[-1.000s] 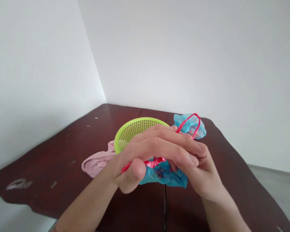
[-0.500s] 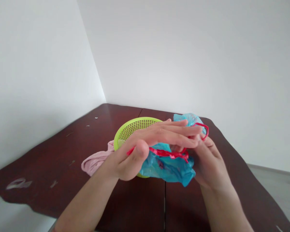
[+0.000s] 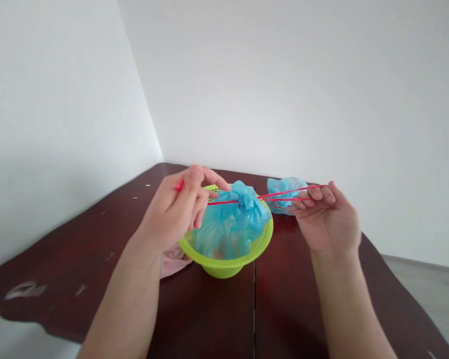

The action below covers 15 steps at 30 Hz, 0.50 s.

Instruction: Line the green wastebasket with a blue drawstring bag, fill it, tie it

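A blue plastic bag (image 3: 226, 227) with a gathered neck sits in a lime-green plastic basket (image 3: 224, 271). Red drawstrings (image 3: 282, 193) run out from the neck to both sides, pulled taut. My left hand (image 3: 181, 207) is closed on the left end, with a bit of red showing by its thumb. On the opposite side my right hand (image 3: 327, 217), palm turned up, has its fingers curled round the other red strands. What lies inside the bag is only faintly visible through the plastic.
Behind the basket to the right lies a second blue plastic bag (image 3: 287, 185), crumpled. A pink cloth (image 3: 174, 262) is partly under the basket's left side. The dark brown table (image 3: 209, 319) meets white walls at the back and left, with small scraps on its left part.
My hands were together over the bag; now they are wide apart, left and right. The red drawstrings have gone from slack to taut, and the bag's neck is drawn together.
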Available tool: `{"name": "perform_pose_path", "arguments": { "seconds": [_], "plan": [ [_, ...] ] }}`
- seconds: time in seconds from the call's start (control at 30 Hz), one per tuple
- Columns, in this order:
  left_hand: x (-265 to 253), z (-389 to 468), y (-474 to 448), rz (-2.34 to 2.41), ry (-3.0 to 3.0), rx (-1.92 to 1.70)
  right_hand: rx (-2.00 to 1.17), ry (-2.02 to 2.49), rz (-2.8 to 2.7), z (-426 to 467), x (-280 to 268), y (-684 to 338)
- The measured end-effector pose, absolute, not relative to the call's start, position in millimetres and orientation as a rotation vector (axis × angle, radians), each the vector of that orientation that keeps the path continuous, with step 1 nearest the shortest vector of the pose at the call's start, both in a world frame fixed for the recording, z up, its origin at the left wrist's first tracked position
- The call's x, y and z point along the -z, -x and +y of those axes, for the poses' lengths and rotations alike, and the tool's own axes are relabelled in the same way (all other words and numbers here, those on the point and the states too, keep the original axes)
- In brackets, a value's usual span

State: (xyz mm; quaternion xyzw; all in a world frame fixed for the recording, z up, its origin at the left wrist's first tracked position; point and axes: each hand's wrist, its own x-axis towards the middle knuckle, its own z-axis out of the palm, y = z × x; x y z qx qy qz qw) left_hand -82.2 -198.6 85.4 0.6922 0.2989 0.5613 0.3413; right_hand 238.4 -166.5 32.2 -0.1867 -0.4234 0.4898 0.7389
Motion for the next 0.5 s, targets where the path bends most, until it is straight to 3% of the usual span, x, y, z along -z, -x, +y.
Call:
{"name": "perform_pose_path", "arguments": {
  "seconds": [0.27,0.4,0.5],
  "plan": [
    [-78,-195,80,1.172,-2.220,-1.001,-1.052,0.438,-0.928,-177,-42,-222],
    [-80,-193,76,1.356,-2.435,-0.525,-0.912,0.505,-1.050,-192,-47,-207],
    [-79,-193,76,1.336,-2.515,-0.385,-0.725,0.611,-1.185,-202,-47,-200]
  ]
}}
